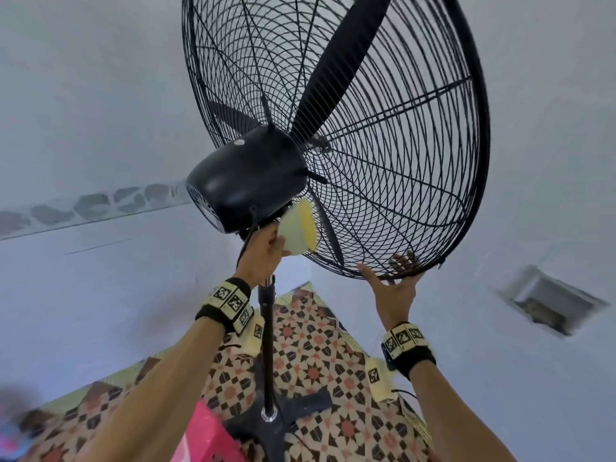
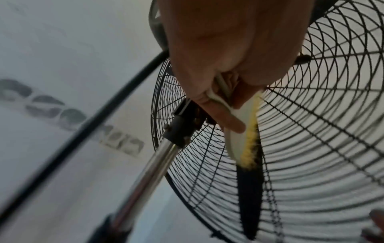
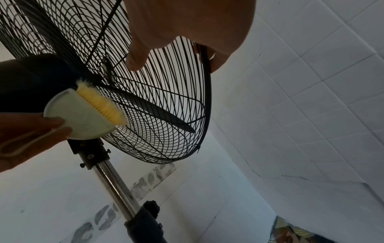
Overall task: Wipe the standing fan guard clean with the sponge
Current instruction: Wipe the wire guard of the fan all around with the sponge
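R hand point(image 1: 395, 288) fingers partly hidden behind guard point(image 1: 383, 181) rim.

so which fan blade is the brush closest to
The lower blade, pointing down toward the rim, just behind the brush bristles in the left hand; the others point up.

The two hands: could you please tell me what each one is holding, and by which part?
Left hand pinches the pale yellow-bristled brush by its rounded plastic back; right hand grips the black wire fan guard at its bottom rim.
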`<act>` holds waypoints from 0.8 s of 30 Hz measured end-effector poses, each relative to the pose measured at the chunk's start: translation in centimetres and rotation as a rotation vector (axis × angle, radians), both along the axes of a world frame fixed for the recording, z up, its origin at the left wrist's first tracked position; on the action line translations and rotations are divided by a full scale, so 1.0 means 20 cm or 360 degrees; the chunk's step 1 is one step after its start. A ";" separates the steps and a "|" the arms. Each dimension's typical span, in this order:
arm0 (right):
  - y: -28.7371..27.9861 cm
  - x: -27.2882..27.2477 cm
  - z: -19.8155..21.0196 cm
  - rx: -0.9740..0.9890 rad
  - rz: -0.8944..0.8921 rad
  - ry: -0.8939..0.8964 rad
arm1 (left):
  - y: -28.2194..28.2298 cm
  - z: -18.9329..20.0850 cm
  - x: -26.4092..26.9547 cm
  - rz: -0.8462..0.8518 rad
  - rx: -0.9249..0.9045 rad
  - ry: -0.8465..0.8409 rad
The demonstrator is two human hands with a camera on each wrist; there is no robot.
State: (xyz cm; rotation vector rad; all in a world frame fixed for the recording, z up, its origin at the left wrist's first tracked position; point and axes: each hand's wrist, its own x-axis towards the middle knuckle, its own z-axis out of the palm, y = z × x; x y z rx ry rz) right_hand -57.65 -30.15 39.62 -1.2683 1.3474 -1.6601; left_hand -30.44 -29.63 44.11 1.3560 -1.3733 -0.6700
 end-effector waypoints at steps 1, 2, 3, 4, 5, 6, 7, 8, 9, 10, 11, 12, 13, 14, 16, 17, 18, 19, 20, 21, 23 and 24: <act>0.00 0.00 -0.01 0.0008 0.0009 -0.0008 | -0.01 -0.02 0.02 0.0059 0.0013 0.0028; 0.00 0.00 0.00 0.0010 0.0023 -0.0021 | -0.01 -0.01 0.04 0.0121 0.0025 0.0043; 0.00 0.00 0.00 0.0005 0.0037 -0.0027 | -0.03 -0.02 0.04 0.0181 0.0018 0.0048; -0.01 0.00 0.00 -0.0004 0.0045 -0.0025 | -0.03 -0.01 0.02 0.0247 0.0022 0.0014; -0.01 0.00 0.01 -0.0012 0.0045 -0.0028 | -0.04 0.00 0.00 0.0309 0.0013 -0.0053; -0.02 -0.01 0.01 -0.0009 0.0050 -0.0035 | -0.05 0.01 -0.04 0.0376 0.0000 -0.0162; -0.02 -0.01 0.01 -0.0004 0.0058 -0.0045 | -0.05 0.03 -0.09 0.0434 -0.0048 -0.0270; -0.03 -0.01 0.01 0.0005 0.0059 -0.0057 | -0.04 0.05 -0.13 0.0472 -0.0094 -0.0358; -0.03 -0.01 0.01 0.0013 0.0050 -0.0066 | -0.05 0.04 -0.16 0.0476 -0.0127 -0.0427; -0.03 -0.01 0.01 0.0013 0.0039 -0.0074 | -0.03 0.05 -0.18 0.0432 -0.0128 -0.0460; -0.03 -0.01 0.00 0.0014 0.0028 -0.0076 | -0.03 0.04 -0.16 0.0348 -0.0113 -0.0454; -0.02 -0.01 0.00 0.0010 0.0023 -0.0064 | -0.02 0.03 -0.13 0.0253 -0.0072 -0.0446; -0.02 -0.02 0.00 0.0015 0.0020 -0.0047 | -0.01 0.03 -0.08 0.0168 -0.0036 -0.0442; -0.01 -0.01 0.00 0.0017 0.0021 -0.0028 | 0.02 0.04 -0.05 0.0140 0.0004 -0.0449; -0.01 -0.01 0.01 -0.0016 0.0016 0.0010 | 0.05 0.04 -0.01 0.0245 0.0012 -0.0464; -0.01 -0.01 0.02 -0.0029 0.0022 0.0019 | 0.05 0.04 -0.01 0.0338 -0.0003 -0.0483; -0.01 -0.01 0.03 -0.0031 0.0030 0.0019 | 0.04 0.06 -0.03 0.0417 0.0001 -0.0477; -0.02 -0.01 0.03 -0.0022 0.0034 0.0012 | 0.03 0.06 -0.06 0.0467 -0.0013 -0.0464; -0.03 -0.01 0.02 -0.0008 0.0037 -0.0001 | 0.03 0.09 -0.10 0.0495 -0.0006 -0.0468; -0.03 -0.02 0.02 0.0008 0.0044 -0.0016 | 0.02 0.10 -0.14 0.0513 -0.0038 -0.0490; -0.04 -0.02 0.02 0.0037 0.0048 -0.0025 | 0.00 0.13 -0.19 0.0536 -0.0095 -0.0542; -0.04 -0.02 0.02 0.0041 0.0042 -0.0023 | 0.00 0.15 -0.19 0.0524 -0.0064 -0.0596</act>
